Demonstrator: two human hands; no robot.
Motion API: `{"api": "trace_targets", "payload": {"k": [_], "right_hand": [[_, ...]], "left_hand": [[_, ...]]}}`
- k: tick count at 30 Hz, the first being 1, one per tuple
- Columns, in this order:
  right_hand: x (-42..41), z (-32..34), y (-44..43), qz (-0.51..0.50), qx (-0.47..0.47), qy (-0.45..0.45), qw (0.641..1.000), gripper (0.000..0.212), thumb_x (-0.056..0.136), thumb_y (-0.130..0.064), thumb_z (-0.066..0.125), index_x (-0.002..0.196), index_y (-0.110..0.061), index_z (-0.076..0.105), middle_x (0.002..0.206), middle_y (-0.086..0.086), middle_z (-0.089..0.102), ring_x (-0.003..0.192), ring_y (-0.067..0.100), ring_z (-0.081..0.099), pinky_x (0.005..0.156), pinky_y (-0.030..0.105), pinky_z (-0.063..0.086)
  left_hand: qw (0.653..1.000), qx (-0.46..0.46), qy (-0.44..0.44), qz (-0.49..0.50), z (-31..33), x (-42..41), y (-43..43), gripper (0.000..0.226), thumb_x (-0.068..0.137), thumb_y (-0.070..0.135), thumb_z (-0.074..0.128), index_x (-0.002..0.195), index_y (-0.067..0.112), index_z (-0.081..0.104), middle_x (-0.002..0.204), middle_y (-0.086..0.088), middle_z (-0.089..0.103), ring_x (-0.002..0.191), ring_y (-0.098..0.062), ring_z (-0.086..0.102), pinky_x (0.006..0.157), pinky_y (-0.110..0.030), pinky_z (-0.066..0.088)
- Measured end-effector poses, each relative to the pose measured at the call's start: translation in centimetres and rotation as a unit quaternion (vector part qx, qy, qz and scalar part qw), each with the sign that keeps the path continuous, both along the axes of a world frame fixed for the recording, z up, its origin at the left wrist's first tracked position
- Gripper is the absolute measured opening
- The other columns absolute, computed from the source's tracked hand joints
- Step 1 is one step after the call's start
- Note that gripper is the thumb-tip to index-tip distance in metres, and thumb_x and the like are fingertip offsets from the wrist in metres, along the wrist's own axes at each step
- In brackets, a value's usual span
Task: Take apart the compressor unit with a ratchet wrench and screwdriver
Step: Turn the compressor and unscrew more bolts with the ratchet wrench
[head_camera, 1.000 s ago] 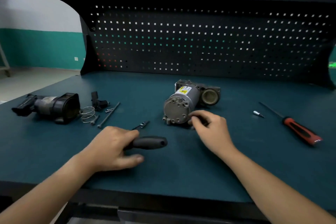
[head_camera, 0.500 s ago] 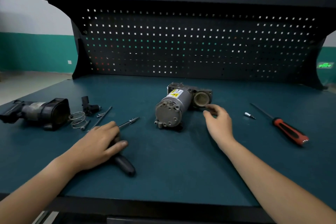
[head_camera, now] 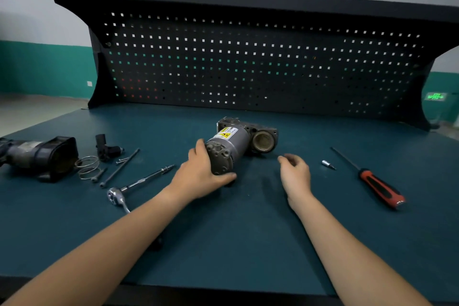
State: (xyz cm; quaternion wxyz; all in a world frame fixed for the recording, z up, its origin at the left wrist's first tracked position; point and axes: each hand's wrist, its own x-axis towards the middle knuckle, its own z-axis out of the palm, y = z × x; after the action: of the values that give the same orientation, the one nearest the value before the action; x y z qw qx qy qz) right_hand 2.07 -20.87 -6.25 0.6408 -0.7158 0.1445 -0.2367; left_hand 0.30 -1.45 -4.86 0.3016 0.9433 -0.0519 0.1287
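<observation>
The grey compressor unit [head_camera: 236,143], a cylinder with a yellow label and a round port on its right block, lies mid-bench. My left hand [head_camera: 201,172] grips its near end cap, thumb below and fingers round the left side. Just right of the unit, my right hand [head_camera: 295,174] hovers over the mat, fingers loosely curled and holding nothing. The ratchet wrench [head_camera: 134,185] with its extension lies on the mat left of my left arm, its handle partly hidden under the forearm. A red-and-black screwdriver [head_camera: 372,181] lies at the right.
A removed black housing part [head_camera: 37,156] sits at the far left beside a wire spring [head_camera: 87,167], a small black fitting [head_camera: 105,148], a long bolt [head_camera: 120,167] and loose screws. A small bit [head_camera: 327,164] lies near the screwdriver. A pegboard [head_camera: 248,64] backs the green mat [head_camera: 236,243].
My left hand let go of the ratchet wrench and moved right onto the compressor's end cap. My right hand drew back from the unit to its right.
</observation>
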Motion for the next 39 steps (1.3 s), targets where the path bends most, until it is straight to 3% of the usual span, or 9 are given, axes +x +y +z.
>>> {"api": "trace_targets", "payload": {"k": [3, 6, 12, 16, 19, 23, 31, 35, 39], "right_hand": [[0.3, -0.2, 0.5, 0.008, -0.011, 0.002, 1.000, 0.030, 0.091, -0.017, 0.054, 0.120, -0.008, 0.056, 0.107, 0.000, 0.057, 0.097, 0.013, 0.050, 0.085, 0.022, 0.035], [0.9, 0.3, 0.7, -0.004, -0.039, -0.015, 0.999, 0.032, 0.091, -0.016, 0.054, 0.122, -0.007, 0.055, 0.122, 0.008, 0.058, 0.111, 0.020, 0.053, 0.091, 0.024, 0.036], [3.0, 1.6, 0.0, 0.018, -0.094, -0.068, 0.993, 0.044, 0.093, -0.022, 0.052, 0.136, -0.017, 0.042, 0.142, 0.001, 0.038, 0.129, 0.017, 0.039, 0.097, 0.023, 0.030], [3.6, 0.8, -0.6, 0.087, -0.116, -0.020, 0.989, 0.056, 0.093, -0.027, 0.052, 0.144, -0.021, 0.030, 0.148, 0.001, 0.032, 0.133, 0.018, 0.034, 0.105, 0.027, 0.028], [3.5, 0.6, -0.2, 0.139, -0.126, -0.026, 0.982, 0.052, 0.091, -0.029, 0.057, 0.140, -0.021, 0.041, 0.127, -0.003, 0.052, 0.120, 0.013, 0.048, 0.092, 0.017, 0.032], [2.7, 1.2, 0.0, 0.089, -0.277, -0.070, 0.954, 0.020, 0.086, -0.029, 0.063, 0.098, -0.014, 0.070, 0.095, -0.001, 0.069, 0.096, 0.017, 0.061, 0.073, 0.018, 0.037], [1.0, 2.0, 0.7, 0.041, -0.262, -0.050, 0.963, 0.025, 0.083, -0.031, 0.067, 0.089, -0.008, 0.074, 0.085, 0.006, 0.072, 0.086, 0.018, 0.063, 0.068, 0.023, 0.039], [0.7, 2.1, 1.0, 0.043, -0.194, -0.046, 0.979, 0.025, 0.082, -0.031, 0.069, 0.086, -0.007, 0.074, 0.084, 0.006, 0.073, 0.087, 0.019, 0.065, 0.072, 0.025, 0.045], [0.6, 2.1, 0.9, 0.054, -0.158, -0.024, 0.986, 0.025, 0.080, -0.035, 0.069, 0.093, -0.014, 0.072, 0.092, 0.004, 0.070, 0.089, 0.018, 0.065, 0.075, 0.026, 0.048]], "left_hand": [[1.000, -0.002, -0.005, 0.023, -0.1, 0.2, -0.6, 0.112, 0.067, 0.058, 0.072, 0.144, 0.008, 0.007, 0.141, -0.014, 0.030, 0.122, -0.038, 0.044, 0.095, -0.040, 0.038], [0.999, 0.008, -0.012, 0.043, 0.2, 0.4, -0.9, 0.100, 0.067, 0.058, 0.072, 0.136, 0.008, 0.019, 0.133, -0.012, 0.039, 0.114, -0.038, 0.049, 0.088, -0.039, 0.040], [0.999, -0.026, -0.004, 0.046, 0.6, 1.1, 0.3, 0.079, 0.054, 0.054, 0.076, 0.110, 0.018, 0.033, 0.116, -0.003, 0.050, 0.105, -0.031, 0.053, 0.076, -0.031, 0.039], [0.999, 0.012, -0.014, 0.049, 1.0, 0.8, 2.4, 0.088, 0.052, 0.053, 0.076, 0.120, 0.017, 0.034, 0.115, -0.003, 0.052, 0.103, -0.028, 0.054, 0.075, -0.029, 0.038], [0.995, 0.078, -0.041, 0.041, 1.6, -0.1, 3.6, 0.092, 0.049, 0.056, 0.074, 0.124, 0.019, 0.034, 0.114, 0.000, 0.052, 0.100, -0.026, 0.055, 0.074, -0.030, 0.039], [0.983, 0.169, -0.071, 0.018, 2.8, -1.2, 4.2, 0.094, 0.051, 0.060, 0.071, 0.126, 0.020, 0.033, 0.118, 0.002, 0.053, 0.102, -0.026, 0.056, 0.076, -0.030, 0.040], [0.930, 0.348, -0.035, -0.111, 13.1, 0.8, 5.0, 0.095, 0.048, 0.059, 0.073, 0.125, 0.018, 0.034, 0.108, -0.001, 0.059, 0.091, -0.024, 0.057, 0.079, -0.033, 0.049], [0.934, 0.324, 0.021, -0.152, 17.8, 3.2, 3.7, 0.105, 0.044, 0.053, 0.079, 0.131, 0.021, 0.029, 0.110, 0.005, 0.050, 0.095, -0.018, 0.054, 0.079, -0.031, 0.048], [0.954, 0.241, -0.004, -0.180, 19.3, 5.3, 2.8, 0.101, 0.051, 0.037, 0.085, 0.134, 0.018, 0.032, 0.117, 0.005, 0.048, 0.102, -0.018, 0.051, 0.082, -0.027, 0.044]]}}
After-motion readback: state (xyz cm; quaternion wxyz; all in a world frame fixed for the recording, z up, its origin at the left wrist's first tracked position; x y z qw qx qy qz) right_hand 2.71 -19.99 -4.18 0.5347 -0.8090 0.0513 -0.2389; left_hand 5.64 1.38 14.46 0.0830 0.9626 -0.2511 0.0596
